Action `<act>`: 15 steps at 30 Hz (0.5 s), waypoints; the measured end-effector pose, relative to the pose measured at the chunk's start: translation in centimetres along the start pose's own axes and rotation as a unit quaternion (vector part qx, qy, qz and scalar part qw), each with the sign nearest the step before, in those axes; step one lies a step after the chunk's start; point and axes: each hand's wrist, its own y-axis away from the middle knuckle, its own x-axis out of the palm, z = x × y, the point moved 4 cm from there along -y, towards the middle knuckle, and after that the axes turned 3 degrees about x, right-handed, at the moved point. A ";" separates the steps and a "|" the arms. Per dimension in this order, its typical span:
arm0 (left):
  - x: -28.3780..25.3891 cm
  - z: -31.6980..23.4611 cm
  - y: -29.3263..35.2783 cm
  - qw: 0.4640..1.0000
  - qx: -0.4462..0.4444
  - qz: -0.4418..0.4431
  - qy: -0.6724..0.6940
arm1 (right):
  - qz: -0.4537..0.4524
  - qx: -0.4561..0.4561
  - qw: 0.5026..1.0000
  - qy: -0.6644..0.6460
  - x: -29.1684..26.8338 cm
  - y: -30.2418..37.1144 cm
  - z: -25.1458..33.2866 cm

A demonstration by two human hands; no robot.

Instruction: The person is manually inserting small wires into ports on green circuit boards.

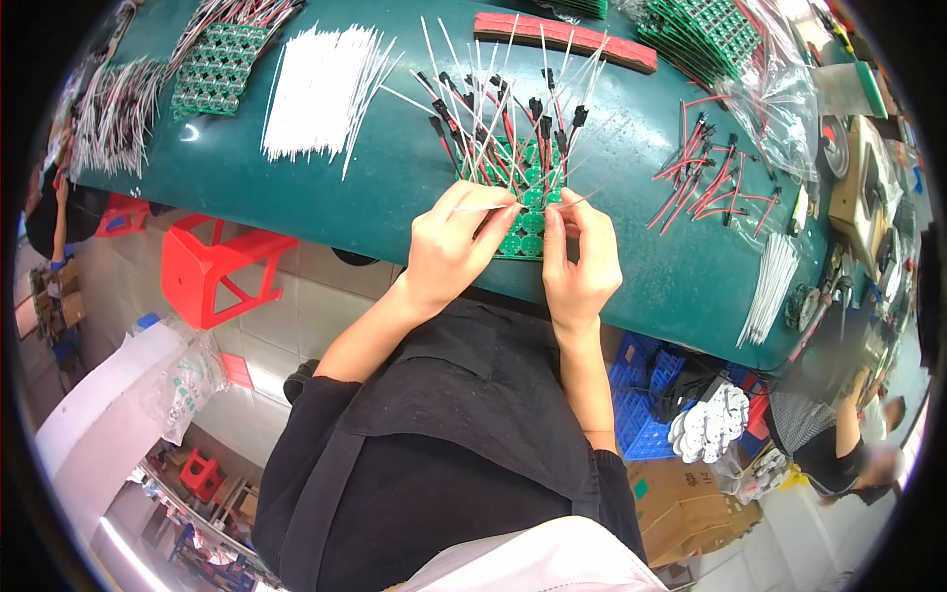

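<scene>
A green circuit board panel (530, 240) lies at the table's near edge, in front of my body. Red and black wires with black plugs (546, 126) stand up from it, mixed with thin white strands that could be wires or cable ties. Over the panel's left part, my left hand (452, 237) is closed in a pinch on a thin white strand (480, 208). My right hand (582, 247) pinches at the panel's right side, close to the left fingertips. A thin strand shows by its fingers; its far end is hard to make out.
A pile of white strands (321, 94) lies left, another bundle (769, 286) right. Loose red-black plug leads (715, 178) lie at right. Stacked green boards (700, 35), a red-brown bar (564, 41) and wired boards (217, 69) stand farther back. A red stool (212, 271) is below left.
</scene>
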 end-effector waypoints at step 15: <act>-0.1 0.1 0.1 1.000 0.004 -0.011 -0.003 | -0.013 0.043 0.999 -0.001 -1.3 -0.2 -1.2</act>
